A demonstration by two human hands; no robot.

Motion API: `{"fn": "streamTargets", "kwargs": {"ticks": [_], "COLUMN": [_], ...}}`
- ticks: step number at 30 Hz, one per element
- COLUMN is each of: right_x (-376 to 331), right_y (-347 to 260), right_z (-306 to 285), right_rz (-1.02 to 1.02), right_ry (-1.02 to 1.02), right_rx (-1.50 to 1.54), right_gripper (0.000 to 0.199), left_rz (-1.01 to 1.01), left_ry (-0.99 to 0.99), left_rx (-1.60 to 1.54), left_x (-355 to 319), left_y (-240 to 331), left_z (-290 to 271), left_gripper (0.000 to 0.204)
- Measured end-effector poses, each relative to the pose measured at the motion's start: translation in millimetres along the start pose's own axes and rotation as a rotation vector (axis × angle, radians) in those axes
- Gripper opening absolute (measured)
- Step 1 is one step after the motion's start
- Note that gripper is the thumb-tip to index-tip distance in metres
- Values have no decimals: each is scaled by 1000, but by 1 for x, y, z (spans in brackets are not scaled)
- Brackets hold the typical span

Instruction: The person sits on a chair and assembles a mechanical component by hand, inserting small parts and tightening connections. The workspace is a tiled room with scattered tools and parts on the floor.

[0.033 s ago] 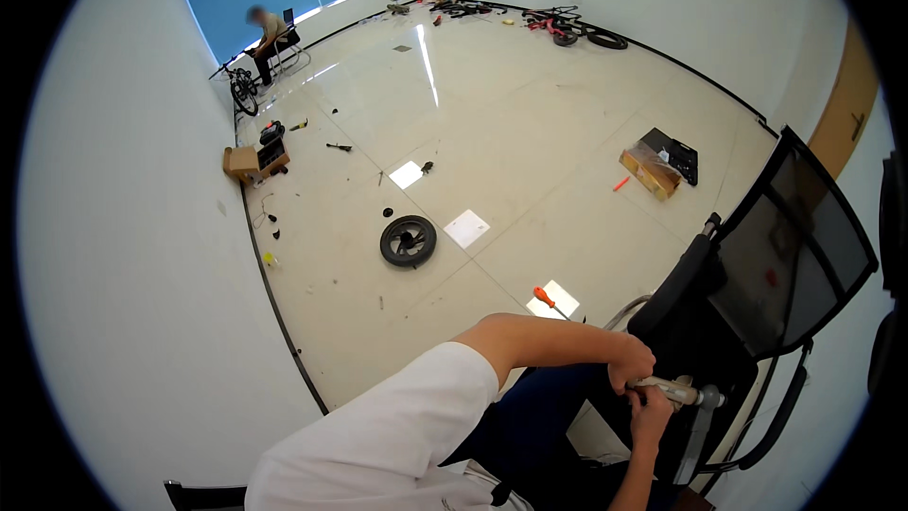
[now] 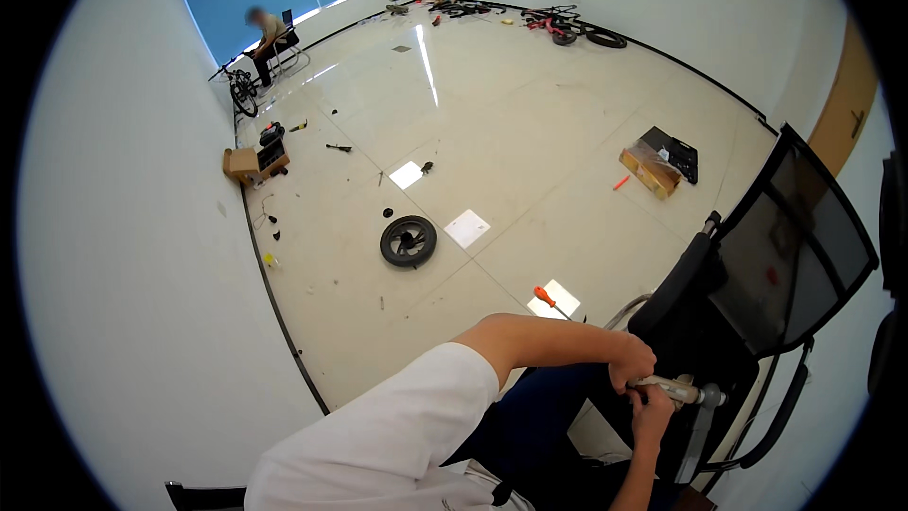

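A: What are the hands doing?

B: Both are on a short grey metal bar (image 2: 676, 388) that juts out just in front of the black office chair (image 2: 757, 312). The left hand (image 2: 632, 362) is wrapped over its near end from above; the right hand (image 2: 653, 416) comes up from below, fingers curled against the underside. Both look clamped on it.

A: How would it handle?

B: Stiff and smooth, I'd judge, with some weight. Bare metal can slip, so a full fist around the shaft suits it better than fingertips. The far end carries a darker knob, too small to make out.

A: And beyond the chair?

B: On the floor (image 2: 530, 132) left of the chair lies an orange-handled screwdriver (image 2: 549, 300). Further left is a small black wheel (image 2: 409, 240). Behind the chair sits an open cardboard box (image 2: 649, 170). Far off, another person (image 2: 270, 33) sits by the blue window.
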State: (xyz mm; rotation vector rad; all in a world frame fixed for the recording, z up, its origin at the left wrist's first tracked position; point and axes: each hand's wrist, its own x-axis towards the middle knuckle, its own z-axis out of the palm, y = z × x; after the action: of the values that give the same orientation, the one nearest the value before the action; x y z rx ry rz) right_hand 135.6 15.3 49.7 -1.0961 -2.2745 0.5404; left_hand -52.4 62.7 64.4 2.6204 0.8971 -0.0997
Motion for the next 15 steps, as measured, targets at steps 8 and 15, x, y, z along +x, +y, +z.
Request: {"fn": "streamTargets", "kwargs": {"ticks": [8,15], "right_x": [-1,-28], "right_y": [2,19], "right_z": [-8,-4], "right_rz": [34,129], "right_ry": [-59,-111], "right_rx": [-9,-3], "right_gripper": [17,21], "left_rz": [2,-340], "left_ry": [78,270], "left_rx": [-90,-697], "left_x": [-6,-23], "left_y": [3,33], "left_z": [4,26], "left_gripper": [34,35]}}
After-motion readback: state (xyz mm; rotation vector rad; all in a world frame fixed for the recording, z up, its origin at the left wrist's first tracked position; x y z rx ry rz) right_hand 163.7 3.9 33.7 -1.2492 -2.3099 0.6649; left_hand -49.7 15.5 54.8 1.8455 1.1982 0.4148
